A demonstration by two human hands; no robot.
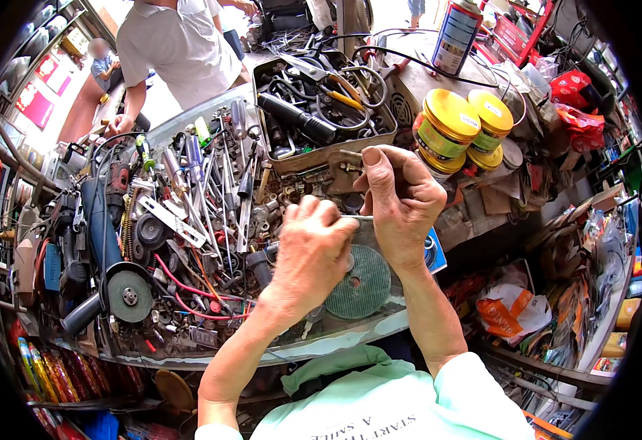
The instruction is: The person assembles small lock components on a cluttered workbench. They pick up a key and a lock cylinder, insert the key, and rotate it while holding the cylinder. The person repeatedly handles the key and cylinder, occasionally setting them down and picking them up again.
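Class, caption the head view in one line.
Left hand and right hand above a cluttered workbench, near a green disc.

Green disc (368, 292) partly behind left hand (305, 249), piece (351, 154) in right fingers (381, 180) too small to tell, standing person (180, 51) cropped above

The large disc (360, 286) has a rough, matt, gritty face, as does the smaller disc of the angle grinder (129, 293). The thin piece (351, 153) pinched in the right hand (403, 209) looks like dull metal, though too small to be certain. The slotted plate (173, 221) is smooth, bare metal; the tray (313, 163), worn metal. Jar lids (450, 112) are glossy plastic, the red bag (579, 126) crinkled shiny film, the shirt (390, 403) matt cloth.
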